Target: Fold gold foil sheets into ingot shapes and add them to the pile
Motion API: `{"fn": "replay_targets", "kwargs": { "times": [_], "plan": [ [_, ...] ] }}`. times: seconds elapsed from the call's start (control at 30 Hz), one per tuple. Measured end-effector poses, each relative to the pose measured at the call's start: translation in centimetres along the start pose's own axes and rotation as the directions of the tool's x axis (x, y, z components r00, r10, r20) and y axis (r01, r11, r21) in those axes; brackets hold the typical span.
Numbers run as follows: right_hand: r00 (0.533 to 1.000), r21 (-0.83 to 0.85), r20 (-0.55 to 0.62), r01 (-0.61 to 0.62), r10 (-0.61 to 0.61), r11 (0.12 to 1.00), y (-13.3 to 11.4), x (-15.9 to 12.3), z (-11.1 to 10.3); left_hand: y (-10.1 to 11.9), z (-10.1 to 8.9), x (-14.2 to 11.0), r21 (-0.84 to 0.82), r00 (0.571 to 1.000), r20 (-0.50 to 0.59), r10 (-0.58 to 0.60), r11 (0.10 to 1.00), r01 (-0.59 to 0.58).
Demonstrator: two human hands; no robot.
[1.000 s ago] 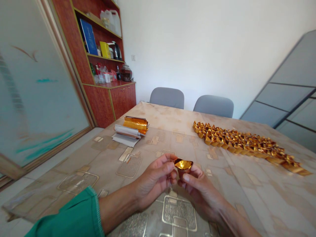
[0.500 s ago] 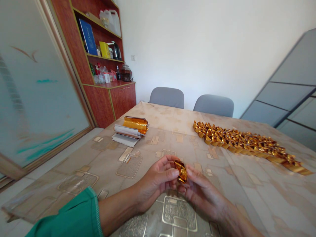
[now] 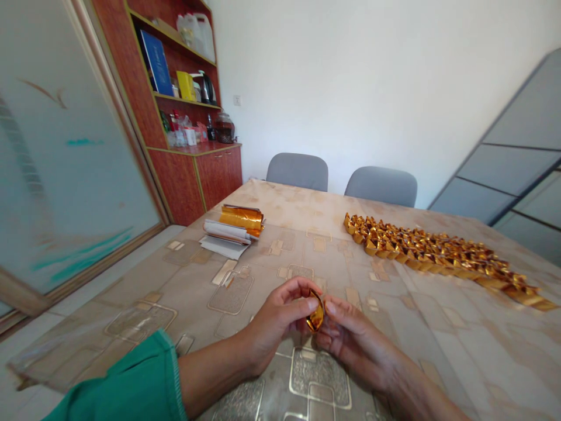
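A small folded piece of gold foil paper [image 3: 316, 316], curved like an ingot, is held between my two hands above the near part of the table. My left hand [image 3: 284, 313] pinches it with the thumb on its near face and the fingers behind. From the other side, my right hand [image 3: 350, 333] grips its right edge between thumb and fingers. Part of the foil is hidden by the fingertips. Farther right lie rows of gold folded foil pieces [image 3: 438, 251], packed close together. To the left rests a stack of gold and white paper sheets [image 3: 232, 231], bent into a curve.
A patterned cloth under a clear cover spreads over the table [image 3: 272, 280]. Two grey chairs [image 3: 297, 171] stand at its far side. Beyond the left corner is a red-brown cabinet [image 3: 175, 175] with bottles, a kettle and boxes. A frosted panel [image 3: 74, 146] fills the left.
The folded foil piece has turned in my fingers and now shows a narrower side. Both hands have shifted only slightly. The stack and the rows lie as before.
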State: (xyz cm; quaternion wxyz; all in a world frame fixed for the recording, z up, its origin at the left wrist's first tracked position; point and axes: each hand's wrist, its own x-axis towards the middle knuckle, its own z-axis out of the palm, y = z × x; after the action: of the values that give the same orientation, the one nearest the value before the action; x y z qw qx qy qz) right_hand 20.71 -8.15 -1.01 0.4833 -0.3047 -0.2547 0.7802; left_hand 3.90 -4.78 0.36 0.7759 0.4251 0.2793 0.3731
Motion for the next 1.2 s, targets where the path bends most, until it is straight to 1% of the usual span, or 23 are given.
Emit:
{"fn": "replay_targets", "kwargs": {
  "times": [0.07,0.13,0.2,0.23,0.3,0.4,0.47,0.53,0.67,0.8,0.87,0.93,1.0,1.07,1.13,1.2],
  "plan": [
    [1.000,0.004,-0.003,0.004,-0.004,1.000,0.0,0.0,0.1,0.1,-0.2,0.0,-0.084,0.997,0.045,-0.058,0.995,0.062],
    [1.000,0.011,-0.006,0.013,-0.013,1.000,-0.1,-0.1,0.2,0.3,-0.4,0.0,-0.162,0.988,0.113,-0.110,0.979,0.128],
    [1.000,0.023,-0.001,0.022,-0.022,0.999,-0.1,-0.2,0.3,0.5,-0.4,0.0,-0.181,0.980,0.153,-0.129,0.971,0.157],
    [1.000,0.028,0.005,0.024,-0.025,0.999,-0.2,-0.3,0.3,0.6,-0.4,0.0,-0.168,0.979,0.157,-0.127,0.974,0.154],
    [1.000,0.026,0.022,0.015,-0.015,1.000,-0.1,-0.3,0.2,0.7,-0.2,-0.1,-0.114,0.986,0.131,-0.108,0.986,0.123],
    [1.000,0.007,0.029,-0.011,0.011,1.000,0.0,-0.2,0.0,0.6,0.0,-0.1,-0.003,0.997,0.037,-0.069,0.998,0.069],
    [1.000,-0.004,0.013,-0.019,0.019,1.000,0.2,-0.1,-0.1,0.6,0.1,-0.1,0.050,0.998,-0.015,-0.063,0.997,0.064],
    [1.000,-0.012,0.000,-0.017,0.017,1.000,0.2,0.0,-0.1,0.6,0.0,-0.1,0.066,0.997,-0.022,-0.075,0.995,0.076],
    [1.000,-0.005,-0.009,-0.003,0.003,1.000,0.3,0.1,-0.3,0.7,0.0,-0.1,0.086,0.995,0.011,-0.101,0.991,0.100],
    [1.000,-0.039,-0.014,-0.015,0.014,0.999,0.4,0.2,-0.4,0.7,0.2,-0.1,0.129,0.996,-0.042,-0.076,0.988,0.081],
    [1.000,-0.036,-0.015,-0.016,0.016,0.999,0.4,0.2,-0.3,0.7,0.1,-0.1,0.118,0.994,-0.043,-0.096,0.988,0.100],
    [1.000,-0.013,-0.015,-0.021,0.021,1.000,0.2,0.1,-0.1,0.9,-0.2,0.0,0.035,0.987,0.000,-0.159,0.987,0.159],
    [1.000,0.016,-0.014,-0.010,0.010,1.000,0.0,0.0,0.1,1.0,-0.5,0.1,-0.104,0.970,0.090,-0.225,0.967,0.234],
    [1.000,0.037,-0.011,0.009,-0.008,0.999,-0.2,-0.1,0.2,1.1,-0.8,0.2,-0.220,0.951,0.183,-0.251,0.932,0.288],
    [1.000,0.044,-0.014,0.027,-0.026,0.999,-0.3,-0.1,0.3,1.2,-0.9,0.2,-0.260,0.939,0.231,-0.255,0.914,0.312],
    [0.999,0.031,-0.019,0.034,-0.033,0.999,-0.3,-0.2,0.3,1.1,-0.7,0.2,-0.244,0.940,0.228,-0.253,0.920,0.306]
  ]
}}
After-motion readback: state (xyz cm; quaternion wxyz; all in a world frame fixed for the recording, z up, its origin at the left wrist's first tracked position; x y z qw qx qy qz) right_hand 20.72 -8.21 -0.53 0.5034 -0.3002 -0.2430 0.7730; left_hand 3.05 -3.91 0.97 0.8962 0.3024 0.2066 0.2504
